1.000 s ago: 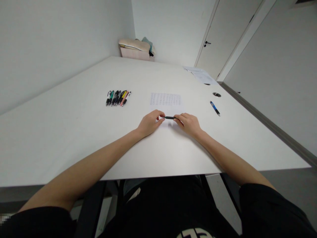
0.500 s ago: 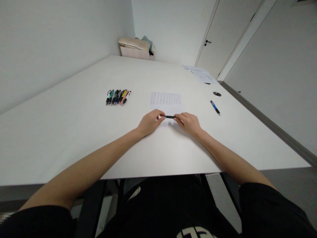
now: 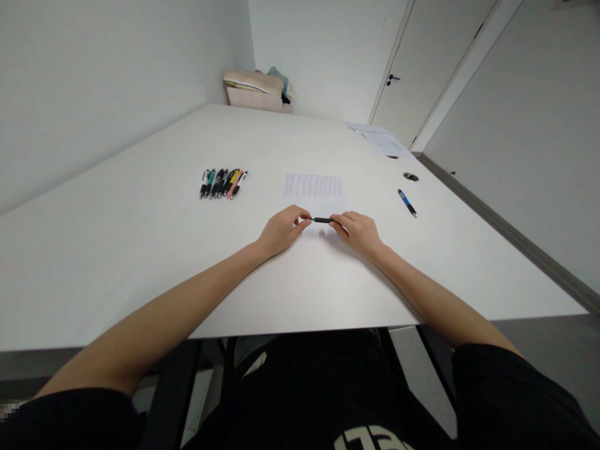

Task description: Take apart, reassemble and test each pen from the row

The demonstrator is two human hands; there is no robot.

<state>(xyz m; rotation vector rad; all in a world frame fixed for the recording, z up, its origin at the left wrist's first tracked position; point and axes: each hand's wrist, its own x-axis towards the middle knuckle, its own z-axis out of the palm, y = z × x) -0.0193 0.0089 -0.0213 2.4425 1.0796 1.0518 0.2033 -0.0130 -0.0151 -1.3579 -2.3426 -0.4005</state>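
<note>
A dark pen is held level between my two hands, just above the near part of a printed sheet. My left hand pinches its left end, where a bit of green shows next to the fingertips. Around the right end of the pen, the fingers of my right hand are closed. Both pen ends are partly hidden by my fingers.
Several pens lie side by side on the white table to the left. A blue pen lies at the right, near a round metal grommet. More papers lie at the far right.
A little more of the pen's green part shows at my left fingertips, and the gap between my hands looks very slightly wider. Otherwise both hands keep their places.
</note>
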